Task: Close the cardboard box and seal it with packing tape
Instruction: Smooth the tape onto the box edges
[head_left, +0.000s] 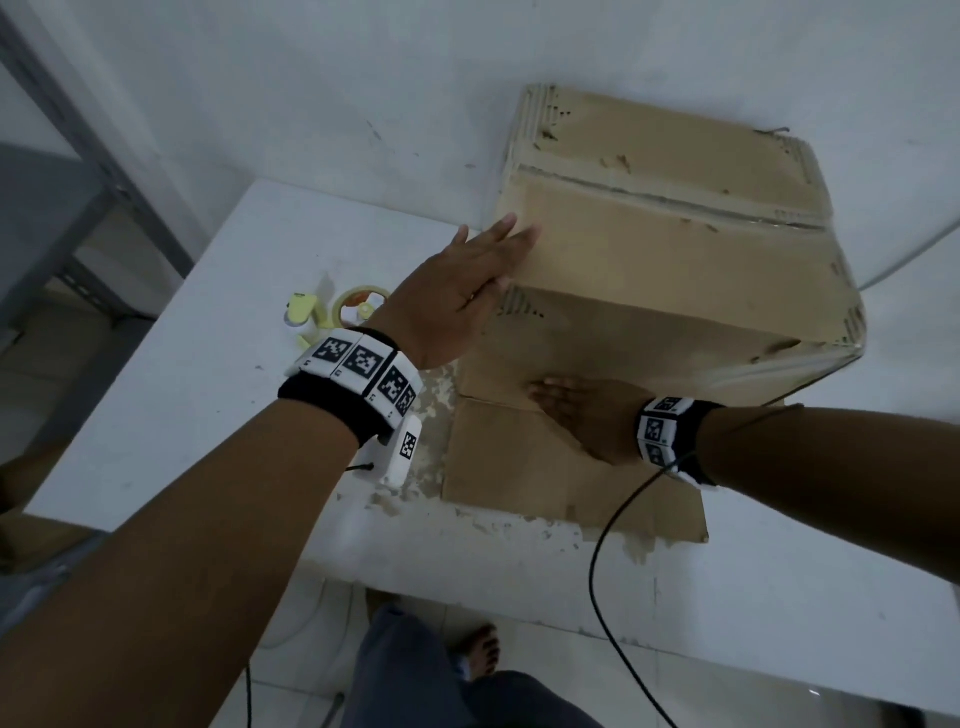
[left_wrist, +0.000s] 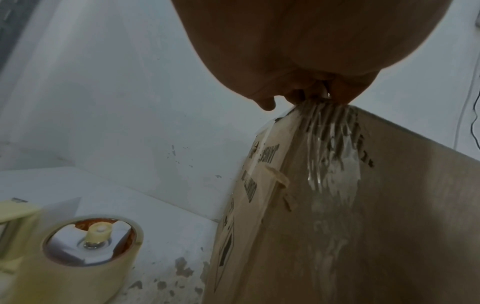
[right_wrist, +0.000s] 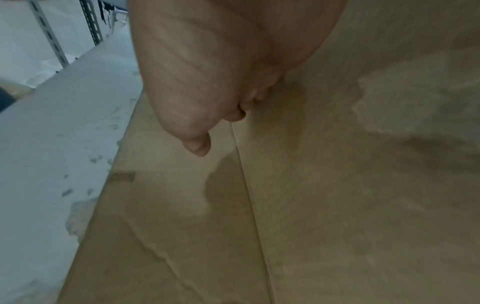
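Two flat hands press a closed box (head_left: 675, 270) on a table (head_left: 208, 364). The left hand (head_left: 457, 296), fingers straight, touches its left top edge; the right hand (head_left: 587, 415), fingers extended, its near side. A tape roll (head_left: 358, 306) sits left.

White wall (head_left: 311, 78), grey metal shelving (head_left: 78, 156), chipped white table (head_left: 182, 364)

You see a matt brown cardboard box (head_left: 670, 260), its edges scuffed and torn, with glossy clear tape (left_wrist: 330, 164) wrinkled down its corner. The white table (head_left: 208, 364) at lower left looks chipped and rough.

One worn brown cardboard box (head_left: 670, 249) at upper right, one flat brown cardboard sheet (head_left: 519, 467) below it, one pale yellow tape roll (head_left: 358, 306) at centre left, two hands.
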